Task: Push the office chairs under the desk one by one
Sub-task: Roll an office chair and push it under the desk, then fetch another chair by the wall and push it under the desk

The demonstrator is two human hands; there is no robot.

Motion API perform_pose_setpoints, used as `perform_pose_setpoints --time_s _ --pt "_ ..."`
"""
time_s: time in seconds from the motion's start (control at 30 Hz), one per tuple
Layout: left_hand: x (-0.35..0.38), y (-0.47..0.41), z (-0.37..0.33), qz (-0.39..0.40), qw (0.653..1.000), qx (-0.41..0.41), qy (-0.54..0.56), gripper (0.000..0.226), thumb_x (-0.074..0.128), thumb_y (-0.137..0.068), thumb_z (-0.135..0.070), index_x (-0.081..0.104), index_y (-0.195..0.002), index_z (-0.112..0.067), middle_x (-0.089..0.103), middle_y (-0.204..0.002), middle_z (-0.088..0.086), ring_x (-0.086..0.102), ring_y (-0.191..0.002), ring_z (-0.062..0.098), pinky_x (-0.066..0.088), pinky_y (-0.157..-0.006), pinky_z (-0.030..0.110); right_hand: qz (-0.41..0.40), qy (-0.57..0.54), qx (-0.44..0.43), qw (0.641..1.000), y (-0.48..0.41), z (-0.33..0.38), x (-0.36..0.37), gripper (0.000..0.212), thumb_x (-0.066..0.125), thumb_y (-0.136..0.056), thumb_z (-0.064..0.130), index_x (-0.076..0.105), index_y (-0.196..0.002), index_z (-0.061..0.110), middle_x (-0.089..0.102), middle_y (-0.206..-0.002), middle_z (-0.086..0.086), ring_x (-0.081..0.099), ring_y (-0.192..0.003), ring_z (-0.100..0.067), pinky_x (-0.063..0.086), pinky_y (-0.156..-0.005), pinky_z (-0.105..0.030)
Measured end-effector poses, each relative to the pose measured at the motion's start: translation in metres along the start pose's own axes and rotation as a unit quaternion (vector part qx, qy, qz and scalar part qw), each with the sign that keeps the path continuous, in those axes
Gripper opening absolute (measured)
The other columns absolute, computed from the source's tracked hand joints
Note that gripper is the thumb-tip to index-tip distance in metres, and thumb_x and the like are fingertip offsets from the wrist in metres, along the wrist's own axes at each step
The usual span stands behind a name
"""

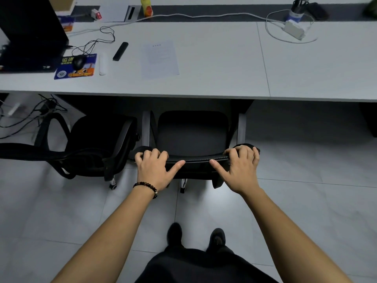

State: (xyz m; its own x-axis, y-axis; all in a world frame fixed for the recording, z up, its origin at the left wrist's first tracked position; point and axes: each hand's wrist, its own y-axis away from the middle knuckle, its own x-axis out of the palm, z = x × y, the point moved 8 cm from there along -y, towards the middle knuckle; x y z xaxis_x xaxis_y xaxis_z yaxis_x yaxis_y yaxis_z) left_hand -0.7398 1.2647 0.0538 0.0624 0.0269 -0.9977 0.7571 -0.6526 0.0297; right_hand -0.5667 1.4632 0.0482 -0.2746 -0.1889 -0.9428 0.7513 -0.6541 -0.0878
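Head view: both hands grip the top edge of the backrest of the middle chair point(192, 133). The left hand point(155, 170) has its fingers curled over the left end of the edge with the thumb stretched along the near side; the right hand point(238, 170) mirrors it at the right end. Both are clamped on the backrest, not spread free.

The chair faces the surface point(204, 64), and the front of its seat lies just under the near edge, between two pale desk legs. Most of the seat and the whole backrest are out in the open, with the casters showing on the floor point(306, 201) below the hands. By my reading, this chair is partway in and needs a further straight push before it counts as tucked.

A second chair point(91, 139) stands just beside it to the left, turned at an angle, its seat near the edge but not square under the surface (its armrest loop sticks out towards the cables on the floor). It looks unfinished and would come next.

Whether more chairs wait to the right cannot be told; none shows there. On the surface lie a sheet of paper point(160, 58), a mouse point(79, 61) and cables, none of them in the way.
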Motion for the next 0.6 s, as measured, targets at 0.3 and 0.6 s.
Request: perform_pose_setpoints --time_s 0.3,0.6 --pt "-0.011 -0.004 0.004 -0.007 0.995 0.036 0.089 0.061 0.024 -0.088 -0.070 0.063 -0.103 -0.025 0.061 -0.102 -0.006 0.052 -0.103 0.018 0.026 -0.101 0.044 0.060 -0.027 0.023 0.998 0.001 0.007 -0.011 0.078 0.028 -0.083 0.079 0.052 -0.131 0.022 0.045 -0.142 -0.006 0.024 -0.142 -0.025 0.001 -0.120 -0.045" --pt "-0.025 0.054 0.006 0.054 0.896 0.082 0.432 0.025 0.055 -0.091 -0.036 0.058 -0.114 -0.026 0.052 -0.109 -0.014 0.050 -0.104 0.003 0.038 -0.091 0.018 -0.039 -0.220 0.320 0.920 0.171 0.014 -0.021 0.048 0.055 -0.095 0.042 0.044 -0.139 0.025 0.048 -0.134 0.007 0.049 -0.119 -0.007 0.045 -0.094 -0.031"
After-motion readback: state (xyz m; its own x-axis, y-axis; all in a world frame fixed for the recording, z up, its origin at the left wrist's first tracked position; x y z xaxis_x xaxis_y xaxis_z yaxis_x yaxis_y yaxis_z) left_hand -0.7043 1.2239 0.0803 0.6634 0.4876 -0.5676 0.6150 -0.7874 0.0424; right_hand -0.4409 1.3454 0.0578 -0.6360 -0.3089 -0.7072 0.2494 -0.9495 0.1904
